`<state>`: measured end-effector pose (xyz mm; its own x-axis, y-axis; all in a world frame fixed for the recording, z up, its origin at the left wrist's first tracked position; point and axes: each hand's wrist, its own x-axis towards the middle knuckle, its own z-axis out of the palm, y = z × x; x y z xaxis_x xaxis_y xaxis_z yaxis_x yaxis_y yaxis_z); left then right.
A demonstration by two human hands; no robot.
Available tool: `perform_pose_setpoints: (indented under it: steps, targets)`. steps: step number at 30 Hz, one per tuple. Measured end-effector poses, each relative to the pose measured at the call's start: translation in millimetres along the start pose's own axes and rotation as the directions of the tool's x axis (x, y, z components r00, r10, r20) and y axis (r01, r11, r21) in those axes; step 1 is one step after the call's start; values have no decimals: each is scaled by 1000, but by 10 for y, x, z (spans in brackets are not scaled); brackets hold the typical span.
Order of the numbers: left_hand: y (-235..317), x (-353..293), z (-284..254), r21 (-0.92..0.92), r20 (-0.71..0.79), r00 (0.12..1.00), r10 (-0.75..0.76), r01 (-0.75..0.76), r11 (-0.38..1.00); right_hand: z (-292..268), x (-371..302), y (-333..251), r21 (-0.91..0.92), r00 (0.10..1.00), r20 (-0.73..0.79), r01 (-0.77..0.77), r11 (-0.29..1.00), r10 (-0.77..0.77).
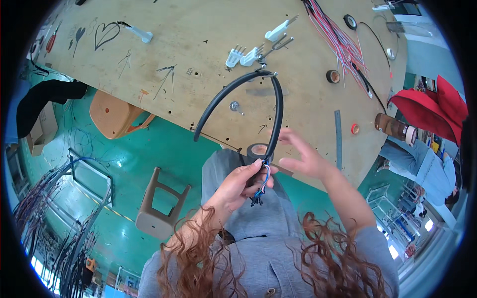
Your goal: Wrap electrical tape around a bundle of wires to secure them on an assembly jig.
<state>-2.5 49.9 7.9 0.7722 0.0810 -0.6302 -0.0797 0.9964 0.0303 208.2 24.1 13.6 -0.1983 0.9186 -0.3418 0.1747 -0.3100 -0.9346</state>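
Observation:
My left hand [238, 185] grips a wire harness [280, 107] near its lower end, just in front of the table edge. The harness is a thick black sleeve that loops up over the table and bends back down to the left. From its held end come thin blue, white and pink wires [267, 175] with small black connectors [256, 200]. Beside the sleeve, my right hand [309, 160] is open with fingers apart, holding nothing. A roll of black tape [252, 148] lies at the table edge behind the sleeve, partly covered by it.
On the wooden table [218, 39] are white connectors [234, 57], a metal forked fixture [282, 43], a bundle of pink and black wires [338, 42], another tape roll [333, 76] and a brown bottle [395, 128]. Stools [154, 223] stand on the green floor; another person's black sleeve [47, 97] shows left.

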Motion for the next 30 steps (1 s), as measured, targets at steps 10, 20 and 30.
perform_pose_setpoints:
  steps: [10, 20, 30]
  targets:
    - [61, -119, 126, 346, 15, 995, 97, -96, 933, -175, 702, -3, 35, 591, 805, -132, 991, 50]
    - [-23, -87, 206, 821, -72, 891, 449, -202, 533, -225, -54, -424, 389, 811, 492, -531, 752, 318]
    - [-154, -100, 253, 992, 115, 651, 750, -34, -122, -1, -54, -628, 232, 732, 353, -672, 704, 583]
